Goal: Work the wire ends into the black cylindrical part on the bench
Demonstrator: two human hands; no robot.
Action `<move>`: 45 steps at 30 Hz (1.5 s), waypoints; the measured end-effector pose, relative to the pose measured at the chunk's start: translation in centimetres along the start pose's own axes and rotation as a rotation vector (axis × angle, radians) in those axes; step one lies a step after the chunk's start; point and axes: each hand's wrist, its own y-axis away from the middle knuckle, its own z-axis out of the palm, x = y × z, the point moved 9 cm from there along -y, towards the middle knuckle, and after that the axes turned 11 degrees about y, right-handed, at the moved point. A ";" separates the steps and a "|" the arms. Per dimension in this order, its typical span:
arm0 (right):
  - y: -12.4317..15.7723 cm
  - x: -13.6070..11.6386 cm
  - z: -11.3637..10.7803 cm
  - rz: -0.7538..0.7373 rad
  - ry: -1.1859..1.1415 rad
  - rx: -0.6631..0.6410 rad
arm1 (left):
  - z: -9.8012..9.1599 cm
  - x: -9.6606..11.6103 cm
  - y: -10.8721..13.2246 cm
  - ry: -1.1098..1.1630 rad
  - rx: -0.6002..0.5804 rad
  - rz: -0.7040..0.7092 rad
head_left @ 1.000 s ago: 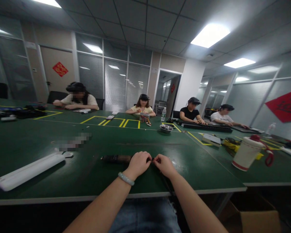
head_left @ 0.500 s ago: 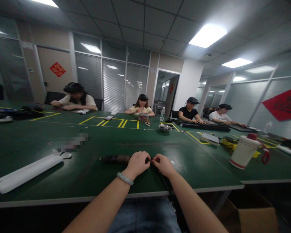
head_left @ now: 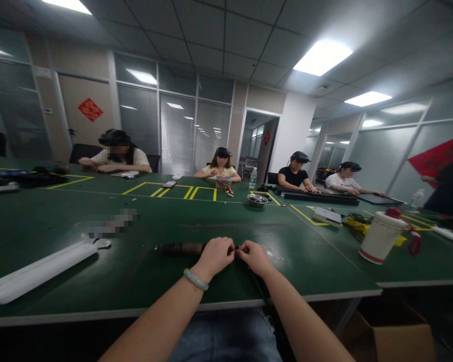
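A dark cylindrical tool with a brown middle (head_left: 191, 248) lies across the green table, its small shiny tip pointing left. It resembles a corded electric screwdriver. My left hand (head_left: 218, 254), with a pale green bangle on the wrist, is closed around the tool's right end. Thumb and fingers of my right hand (head_left: 253, 255) are pinched together just beside it, at the end where a black cable (head_left: 259, 285) runs down over the table's front edge. The small part between my fingertips is mostly hidden.
A long white object (head_left: 45, 269) lies at left, and a white tumbler with a red lid (head_left: 381, 236) stands at right. Farther back are a metal bowl (head_left: 257, 200), a white box (head_left: 326, 216) and several seated people. An open cardboard box (head_left: 403, 342) is below the table.
My hands stay almost in the same place, with only tiny finger shifts. A person in dark clothes has come into view at the far right.
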 end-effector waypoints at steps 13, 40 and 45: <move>-0.1 0.1 0.2 0.008 -0.018 -0.016 | 0.0 0.2 0.1 0.000 -0.022 -0.006; 0.1 0.3 0.7 0.059 -0.094 -0.060 | 0.2 0.5 -0.1 -0.012 -0.062 0.004; -0.1 0.2 0.4 0.030 -0.066 -0.032 | 0.1 0.5 0.0 -0.020 -0.057 0.001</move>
